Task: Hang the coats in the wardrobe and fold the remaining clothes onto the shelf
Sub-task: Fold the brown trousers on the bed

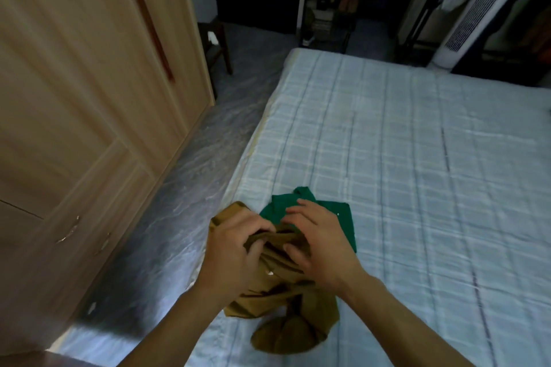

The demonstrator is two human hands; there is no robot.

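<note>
A crumpled mustard-brown garment (286, 319) lies bunched on the near left part of the bed (417, 176). My left hand (232, 250) grips a fold of it at the top. My right hand (319, 241) rests on the same garment with fingers spread, its fingertips reaching over a green garment (343, 217) that lies flat just behind. The light wooden wardrobe (74, 83) stands to the left with its doors closed.
A strip of grey floor (190, 188) runs between wardrobe and bed. A dark wooden stool (217, 45) stands past the wardrobe. A shoe rack (328, 9) and a white tower fan (477, 9) stand beyond the bed's far end.
</note>
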